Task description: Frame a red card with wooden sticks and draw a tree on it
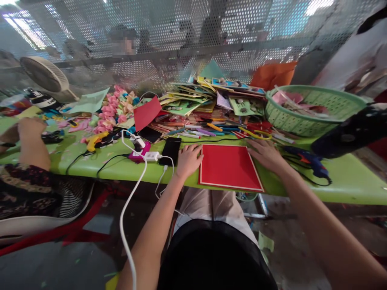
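A flat red square board (228, 166) with a thin pale border lies on the green table in front of me. My left hand (189, 159) rests at the board's upper left edge, fingers stretched out, palm down. Along the right side, my right hand (267, 154) lies flat with its fingers spread, the fingertips by the board's upper right corner. Neither hand grips anything. Just left of my left hand is a black phone (170, 151), beside a pink power block (139, 152) with white plugs and cables.
Behind the board lie pens (208, 132) and a heap of coloured cards (193, 96). A green basket (314, 108) and a blue glue gun (311, 161) are at right. Leftward are a yellow glue gun (96, 141), pink paper flowers (111, 108), a fan (45, 74) and another person's arm (33, 141).
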Action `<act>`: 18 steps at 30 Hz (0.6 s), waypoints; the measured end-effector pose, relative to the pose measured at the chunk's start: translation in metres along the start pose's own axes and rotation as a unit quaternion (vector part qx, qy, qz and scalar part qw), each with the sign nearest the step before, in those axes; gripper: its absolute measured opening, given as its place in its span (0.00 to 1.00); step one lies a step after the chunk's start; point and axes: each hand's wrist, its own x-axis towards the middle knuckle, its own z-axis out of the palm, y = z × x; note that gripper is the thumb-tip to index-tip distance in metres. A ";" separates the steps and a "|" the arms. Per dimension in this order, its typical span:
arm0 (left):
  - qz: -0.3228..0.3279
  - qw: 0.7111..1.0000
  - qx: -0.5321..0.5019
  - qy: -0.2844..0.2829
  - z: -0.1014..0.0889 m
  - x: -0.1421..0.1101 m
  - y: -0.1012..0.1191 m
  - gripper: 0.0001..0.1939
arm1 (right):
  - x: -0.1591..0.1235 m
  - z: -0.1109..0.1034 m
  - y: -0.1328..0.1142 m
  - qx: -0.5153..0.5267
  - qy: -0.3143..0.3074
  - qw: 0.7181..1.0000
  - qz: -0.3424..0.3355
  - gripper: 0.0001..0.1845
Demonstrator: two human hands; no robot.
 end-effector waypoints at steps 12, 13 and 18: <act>-0.006 1.000 -0.003 -0.012 0.003 0.002 -0.003 0.24 | -0.041 -0.018 -0.002 0.071 -0.015 0.996 -0.054 0.27; -0.006 1.000 0.000 -0.013 0.004 0.002 -0.003 0.24 | -0.043 -0.018 -0.003 0.068 -0.017 0.996 -0.057 0.28; -0.006 1.000 0.015 -0.011 0.002 0.000 0.001 0.24 | -0.041 -0.014 -0.006 0.040 -0.019 0.997 -0.067 0.31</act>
